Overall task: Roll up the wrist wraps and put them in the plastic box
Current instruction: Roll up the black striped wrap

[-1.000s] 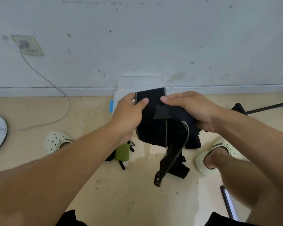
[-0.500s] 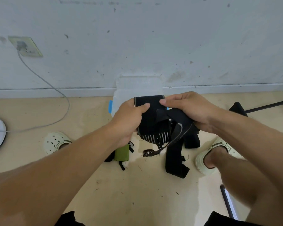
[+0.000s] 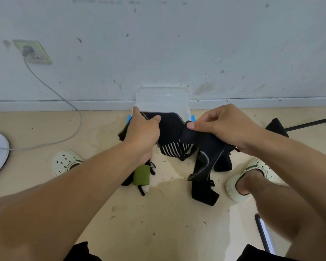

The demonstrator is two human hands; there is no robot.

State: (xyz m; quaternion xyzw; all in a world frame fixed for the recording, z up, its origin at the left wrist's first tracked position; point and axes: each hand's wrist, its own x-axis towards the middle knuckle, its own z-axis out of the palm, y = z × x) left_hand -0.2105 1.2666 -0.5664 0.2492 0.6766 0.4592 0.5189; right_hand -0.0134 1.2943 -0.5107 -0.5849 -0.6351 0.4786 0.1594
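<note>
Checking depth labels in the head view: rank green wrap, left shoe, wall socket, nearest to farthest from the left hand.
From the left hand:
1. Green wrap, on the floor just below the wrist.
2. Left shoe, farther out to its left.
3. Wall socket, up on the wall, far left.

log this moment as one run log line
left hand: grips black wrist wrap | right hand: pinches it | plastic box: behind, open
</note>
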